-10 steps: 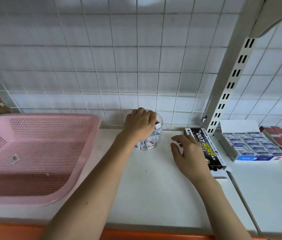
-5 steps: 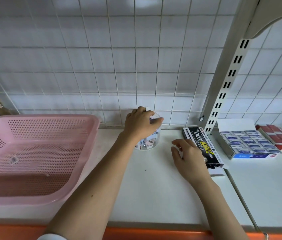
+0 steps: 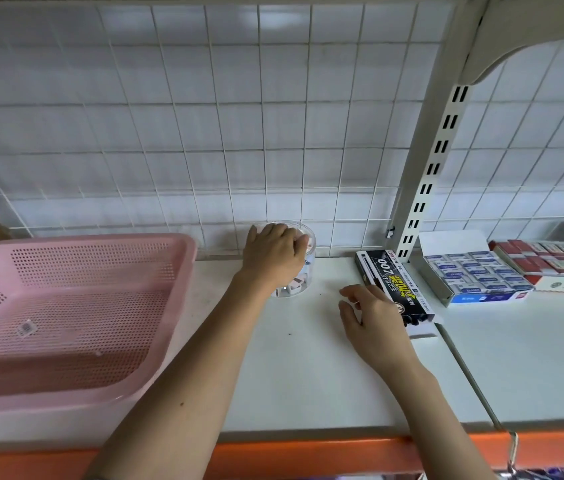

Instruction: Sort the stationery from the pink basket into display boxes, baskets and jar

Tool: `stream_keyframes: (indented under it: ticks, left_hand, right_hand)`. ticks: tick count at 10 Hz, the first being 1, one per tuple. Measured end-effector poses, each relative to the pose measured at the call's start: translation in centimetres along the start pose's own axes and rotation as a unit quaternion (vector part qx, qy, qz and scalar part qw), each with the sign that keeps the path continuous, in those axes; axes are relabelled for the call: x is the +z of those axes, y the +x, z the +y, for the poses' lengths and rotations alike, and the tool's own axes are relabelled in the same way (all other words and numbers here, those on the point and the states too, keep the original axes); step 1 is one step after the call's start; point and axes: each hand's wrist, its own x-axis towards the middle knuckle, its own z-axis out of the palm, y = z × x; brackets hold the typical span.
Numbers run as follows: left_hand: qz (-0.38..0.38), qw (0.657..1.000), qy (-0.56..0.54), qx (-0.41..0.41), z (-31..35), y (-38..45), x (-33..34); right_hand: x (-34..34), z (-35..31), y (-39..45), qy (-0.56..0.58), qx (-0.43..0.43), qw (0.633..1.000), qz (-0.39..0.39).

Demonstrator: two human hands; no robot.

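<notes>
A clear round jar [image 3: 303,271] with small pink and white pieces inside stands on the white shelf against the tiled wall. My left hand [image 3: 273,254] lies over its mouth, fingers curled round the rim. My right hand [image 3: 370,317] rests on the shelf with loosely bent fingers, touching the near left edge of a black pen display box [image 3: 391,282] marked 007. The pink perforated basket [image 3: 183,271] sits at the left and holds only a small label on its floor.
A white slotted upright [image 3: 429,174] rises behind the black box. To its right stand an open box of blue-white erasers [image 3: 478,275] and a box of red items [image 3: 550,261]. The shelf's orange front edge [image 3: 308,455] runs along the bottom.
My left hand has spread further over the jar's mouth. My right hand has stayed beside the black box. The view has tilted slightly.
</notes>
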Motion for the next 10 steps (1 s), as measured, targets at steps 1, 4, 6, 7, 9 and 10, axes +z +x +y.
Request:
stream_keyframes:
  ticks: [1, 4, 6, 7, 9, 10]
  left_hand:
    - [0.023, 0.999, -0.030, 0.017, -0.2, -0.1, 0.3]
    - [-0.068, 0.996, -0.054, -0.016, 0.5, 0.7, -1.0]
    - [-0.024, 0.997, -0.080, -0.002, -0.8, -1.6, -1.0]
    - [-0.008, 0.996, -0.093, 0.001, -1.4, -2.0, -0.7]
    - [-0.004, 0.998, -0.065, -0.005, -0.9, -3.0, -1.2]
    - [0.097, 0.992, -0.079, 0.007, -1.0, -4.9, -0.6]
  right_hand:
    - [0.0, -0.3, -0.6, -0.008, -0.002, 1.000, 0.000]
    - [0.0, -0.1, -2.0, -0.055, 0.017, 0.998, -0.024]
    - [1.4, -0.5, -2.8, -0.097, -0.008, 0.994, -0.038]
    - [1.8, -0.5, -3.1, -0.108, -0.019, 0.993, -0.042]
    - [1.9, -0.3, -3.1, -0.110, -0.022, 0.993, -0.040]
    - [1.9, -0.5, -3.1, -0.089, -0.021, 0.996, -0.015]
